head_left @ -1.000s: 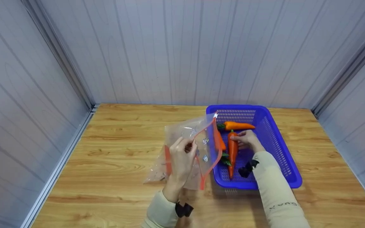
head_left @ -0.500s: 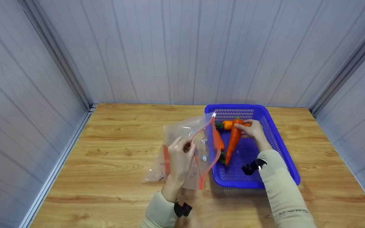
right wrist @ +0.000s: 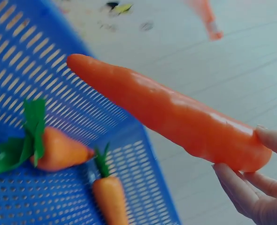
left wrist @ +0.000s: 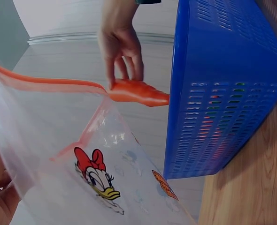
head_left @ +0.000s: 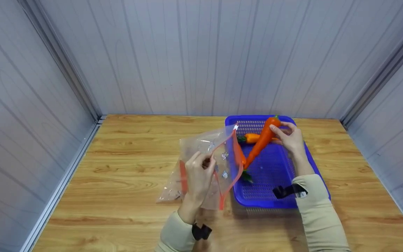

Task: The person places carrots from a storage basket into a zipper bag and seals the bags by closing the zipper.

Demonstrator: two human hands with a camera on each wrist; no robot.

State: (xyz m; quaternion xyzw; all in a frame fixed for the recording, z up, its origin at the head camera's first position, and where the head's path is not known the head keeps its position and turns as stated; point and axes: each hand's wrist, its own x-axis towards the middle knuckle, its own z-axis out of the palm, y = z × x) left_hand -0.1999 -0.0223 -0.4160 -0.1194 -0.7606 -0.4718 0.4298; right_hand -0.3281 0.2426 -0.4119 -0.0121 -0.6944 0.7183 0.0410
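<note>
My right hand (head_left: 291, 139) pinches a long orange carrot (head_left: 263, 137) by its thick top end, above the blue basket (head_left: 278, 203); the tip slants down to the left. In the right wrist view the carrot (right wrist: 171, 115) is clear of the basket wall. My left hand (head_left: 198, 175) pinches the rim of a clear zip bag (head_left: 201, 140) with a red-orange zip edge. The bag's mouth gapes toward the basket and overlaps its left rim. A cartoon duck print (left wrist: 98, 176) shows on the bag in the left wrist view.
Two more carrots lie in the basket: a smaller orange carrot (head_left: 252, 138) at the back and a leafy-topped carrot (right wrist: 58, 149) by the left side. The wooden table (head_left: 117, 168) is bounded by pale panel walls (head_left: 201, 59).
My right hand has lifted the long carrot from the basket floor, moving up and to the right, and the carrot has tilted. My left hand and the bag stay nearly still.
</note>
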